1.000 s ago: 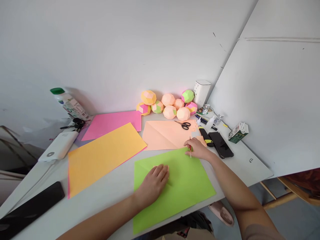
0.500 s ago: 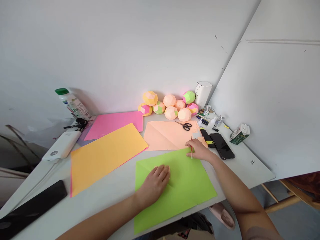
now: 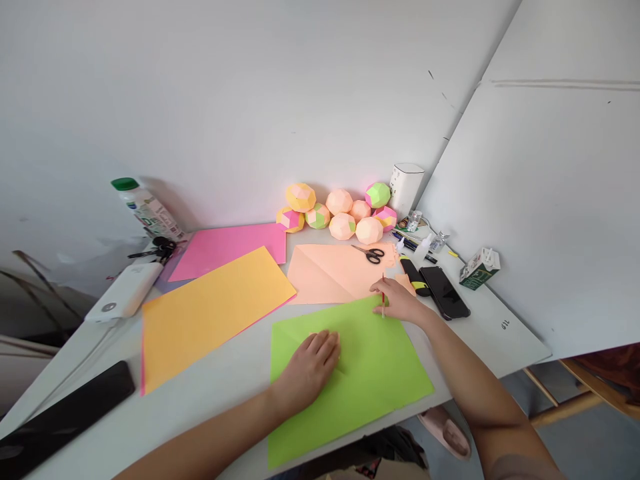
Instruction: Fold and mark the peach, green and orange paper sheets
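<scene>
My left hand [image 3: 309, 368] lies palm down on a sheet of green paper [image 3: 370, 373], fingers flat and close together. A sliver of something peach-coloured, perhaps a small paper piece, peeks out at its fingertips. Over the green sheet's far right corner is my right hand [image 3: 397, 300], closed around a thin red pen [image 3: 383, 300] held upright. Behind the green sheet lies a creased peach paper [image 3: 320, 273], with black-handled scissors [image 3: 373, 255] on its right part. Small peach scraps [image 3: 391, 253] are beside the scissors.
Yellow paper [image 3: 215, 317] and pink paper [image 3: 235, 250] lie left. Several faceted paper balls [image 3: 343, 225] are piled by the wall. A utility knife [image 3: 414, 275], phone [image 3: 444, 292], glue bottle [image 3: 424, 245] and small carton [image 3: 480, 268] stand or lie right. A black case [image 3: 65, 413] lies front left.
</scene>
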Motion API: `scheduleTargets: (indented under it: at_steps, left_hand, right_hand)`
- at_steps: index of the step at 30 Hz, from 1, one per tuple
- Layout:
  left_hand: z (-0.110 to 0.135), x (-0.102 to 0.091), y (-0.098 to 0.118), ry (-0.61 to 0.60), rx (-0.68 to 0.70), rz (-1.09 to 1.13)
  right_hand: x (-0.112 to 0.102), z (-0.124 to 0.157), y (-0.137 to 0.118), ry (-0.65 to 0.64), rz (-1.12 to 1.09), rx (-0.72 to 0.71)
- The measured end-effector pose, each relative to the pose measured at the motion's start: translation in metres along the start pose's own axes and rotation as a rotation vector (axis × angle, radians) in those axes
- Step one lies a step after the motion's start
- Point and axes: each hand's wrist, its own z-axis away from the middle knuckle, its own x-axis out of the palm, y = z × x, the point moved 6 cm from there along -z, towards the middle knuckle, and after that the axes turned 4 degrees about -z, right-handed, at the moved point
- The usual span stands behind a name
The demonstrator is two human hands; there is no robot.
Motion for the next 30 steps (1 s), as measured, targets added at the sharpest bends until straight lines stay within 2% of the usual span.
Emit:
scheduleTargets:
  at_steps: [13,30]
  left_hand:
    - [-0.001,-0.0019,0.0004,0.019,0.001,0.001]
    - [-0.0014,-0.0001,-0.0042,0.078,-0.03,0.113]
  right_hand:
    - [0.0027,-0.0025,0.0017,-0.023,-0.018,-0.011]
    - [0.0018,-0.0003,-0.0006,0.044,-0.052,-0.067]
